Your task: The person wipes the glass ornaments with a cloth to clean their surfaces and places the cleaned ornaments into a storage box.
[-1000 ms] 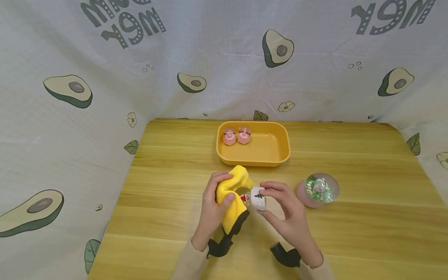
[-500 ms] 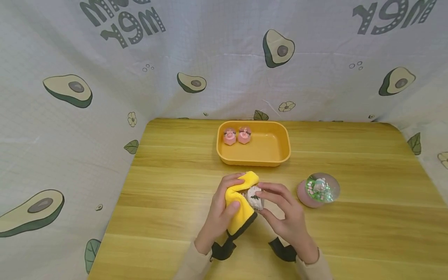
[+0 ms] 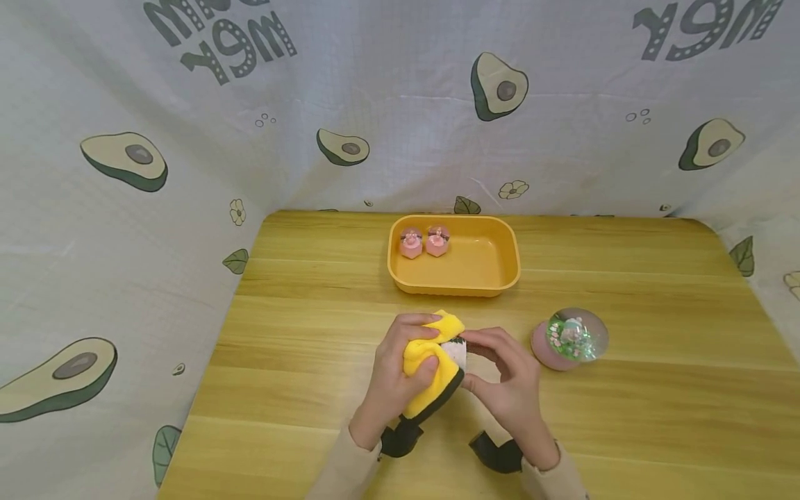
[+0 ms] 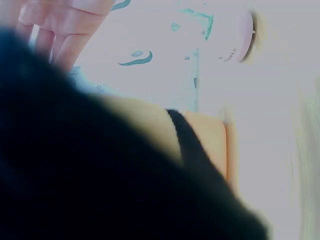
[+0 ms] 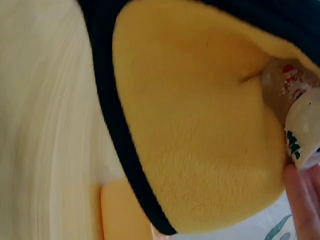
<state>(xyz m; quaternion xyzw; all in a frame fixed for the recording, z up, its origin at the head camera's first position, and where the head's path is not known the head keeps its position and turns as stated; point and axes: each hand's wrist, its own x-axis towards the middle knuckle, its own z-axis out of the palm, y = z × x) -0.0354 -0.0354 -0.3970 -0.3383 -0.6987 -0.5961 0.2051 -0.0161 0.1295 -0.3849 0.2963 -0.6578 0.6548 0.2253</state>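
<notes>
My left hand (image 3: pixel 400 364) grips a yellow cloth (image 3: pixel 431 368) with a dark edge, wrapped around the globe part of a small snow globe. From the other side my right hand (image 3: pixel 509 378) pinches the snow globe's white base (image 3: pixel 456 351), which bears a green tree print. In the right wrist view the cloth (image 5: pixel 200 120) fills the middle, and the clear globe (image 5: pixel 280 85) with a red and white figure shows at its fold. Dark, blurred material covers much of the left wrist view, where part of a hand (image 4: pixel 70 25) appears at top left.
Behind the hands stands a yellow tray (image 3: pixel 453 287) with two small pink snow globes (image 3: pixel 411 244) in its left part. A larger snow globe with a pink base (image 3: pixel 550 351) is on the wooden table (image 3: pixel 300 333), right of my right hand. A printed curtain (image 3: pixel 400 90) hangs behind.
Both hands have drawn closer together. The left hand and cloth have shifted right over the globe, and the right hand has turned the base, so less of the small snow globe shows.
</notes>
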